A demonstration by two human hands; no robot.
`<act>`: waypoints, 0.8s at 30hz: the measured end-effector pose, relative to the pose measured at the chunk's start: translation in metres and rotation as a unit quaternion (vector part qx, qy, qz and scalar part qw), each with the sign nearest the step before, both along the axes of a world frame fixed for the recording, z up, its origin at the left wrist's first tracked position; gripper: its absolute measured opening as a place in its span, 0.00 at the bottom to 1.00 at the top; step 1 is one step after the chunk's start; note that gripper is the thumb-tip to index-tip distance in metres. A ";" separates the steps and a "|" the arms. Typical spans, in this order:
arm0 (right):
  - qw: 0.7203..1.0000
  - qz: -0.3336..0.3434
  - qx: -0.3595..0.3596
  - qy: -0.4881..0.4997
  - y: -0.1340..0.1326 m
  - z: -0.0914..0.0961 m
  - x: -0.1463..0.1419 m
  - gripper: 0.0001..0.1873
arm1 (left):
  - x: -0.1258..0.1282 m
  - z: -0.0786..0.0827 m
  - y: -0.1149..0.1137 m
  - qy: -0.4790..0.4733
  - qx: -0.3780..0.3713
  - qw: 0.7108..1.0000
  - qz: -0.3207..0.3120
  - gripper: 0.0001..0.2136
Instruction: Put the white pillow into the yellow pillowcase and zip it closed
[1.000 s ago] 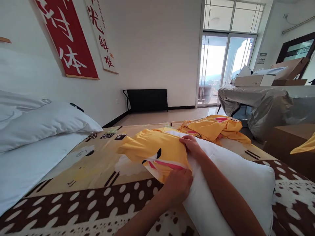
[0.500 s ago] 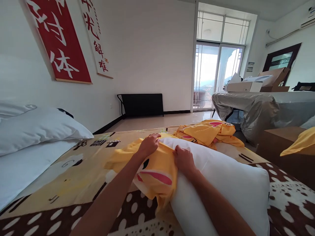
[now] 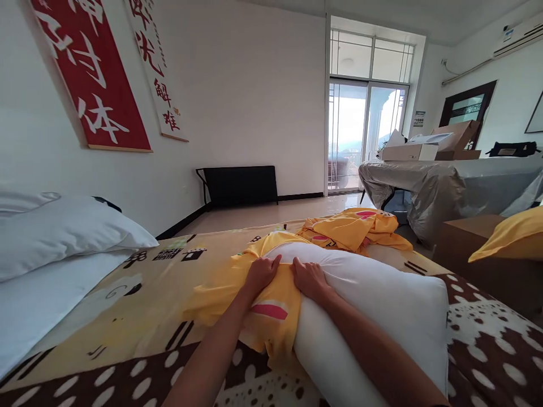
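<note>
Two forearms come in from below, the left hiding part of the yellow pillowcase (image 3: pixel 282 297), the right crossing the white pillow (image 3: pixel 377 294). The fingers of the left hand (image 3: pixel 261 274) and right hand (image 3: pixel 309 277) are curled closed, side by side, on the hem of this thin, creased cloth with its pink patch; it sits around the pillow's left end, the rest bare, smooth and plump. Beneath spreads a beige and brown blanket (image 3: pixel 163 305), fuzzy, with pale ovals. At left, a glossy white pillow (image 3: pixel 72 240) bulges; just beyond the hands lies a crumpled heap of yellow cloth (image 3: pixel 352 229). To the right, a square-edged cardboard box (image 3: pixel 479 237) stands by the bed, more yellow fabric (image 3: pixel 513 232) over it. Farther off, wrinkled translucent plastic drapes a surface (image 3: pixel 445 183) bearing a pale box (image 3: pixel 409 151) and black bag (image 3: pixel 513 149). A flat black panel (image 3: pixel 240 186) stands by the wall, near a glass sliding door (image 3: pixel 348 135).
</note>
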State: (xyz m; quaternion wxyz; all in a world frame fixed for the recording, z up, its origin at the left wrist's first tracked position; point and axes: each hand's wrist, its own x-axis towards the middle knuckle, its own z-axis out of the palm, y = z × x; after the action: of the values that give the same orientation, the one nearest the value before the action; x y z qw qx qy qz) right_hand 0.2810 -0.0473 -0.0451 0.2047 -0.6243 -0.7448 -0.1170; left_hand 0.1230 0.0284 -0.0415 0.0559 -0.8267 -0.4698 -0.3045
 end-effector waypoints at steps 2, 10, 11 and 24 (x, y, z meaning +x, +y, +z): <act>0.999 0.020 0.030 -0.009 -0.010 0.009 0.001 0.17 | -0.002 0.009 -0.013 -0.039 0.056 0.997 0.021 0.27; 0.823 0.215 0.491 -0.187 -0.060 0.098 0.019 0.14 | -0.022 0.078 -0.077 -0.183 0.387 0.903 -0.043 0.24; 0.792 0.232 0.523 -0.214 -0.066 0.109 0.022 0.12 | -0.025 0.084 -0.083 -0.171 0.421 0.888 -0.066 0.24; 0.875 0.254 0.348 -0.222 -0.050 -0.032 0.033 0.11 | -0.020 -0.015 -0.117 0.136 0.282 0.940 -0.133 0.22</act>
State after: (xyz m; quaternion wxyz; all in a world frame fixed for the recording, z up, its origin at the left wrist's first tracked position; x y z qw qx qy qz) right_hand 0.3136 -0.0969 -0.0767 0.2604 -0.2600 -0.8147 -0.4482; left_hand 0.1032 -0.0890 -0.0567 0.3088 -0.8655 -0.2386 -0.3139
